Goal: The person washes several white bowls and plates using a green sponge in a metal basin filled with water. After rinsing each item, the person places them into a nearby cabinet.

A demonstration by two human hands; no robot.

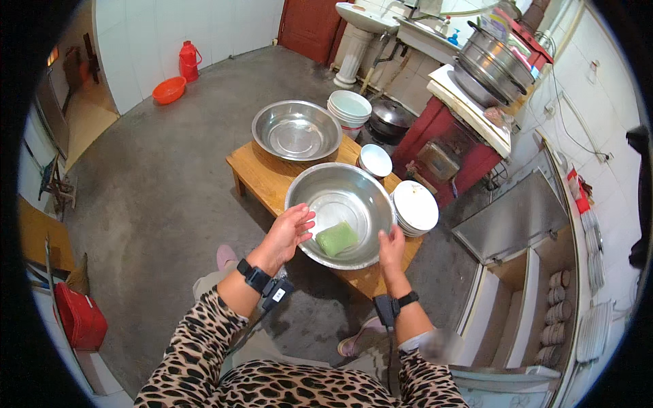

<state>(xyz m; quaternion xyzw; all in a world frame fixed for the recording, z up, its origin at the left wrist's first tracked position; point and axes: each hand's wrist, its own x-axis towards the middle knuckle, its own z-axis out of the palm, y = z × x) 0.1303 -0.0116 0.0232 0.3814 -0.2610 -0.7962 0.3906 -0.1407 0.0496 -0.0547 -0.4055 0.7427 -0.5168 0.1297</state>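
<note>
A stainless steel basin (301, 186) sits on a low wooden table (255, 171) before me, its near side reaching past the table edge. In it lies a green scrubbing sponge (336, 238), towards the near side. My left hand (292, 232) is at the basin's left rim, palm turned inwards and fingers apart, holding nothing. At the right rim, my right hand (392, 250) has its thumb on the inner side and its fingers outside, gripping the edge. Both wrists wear dark straps with small cabled devices.
A second steel basin (296, 130) stands behind. Right of the basins are a white bowl (376, 161), stacked plates (416, 206) and nested buckets (350, 109). A red stove (444, 148) carries a steamer pot (492, 64). An open cabinet (515, 301) with stacked bowls is at right.
</note>
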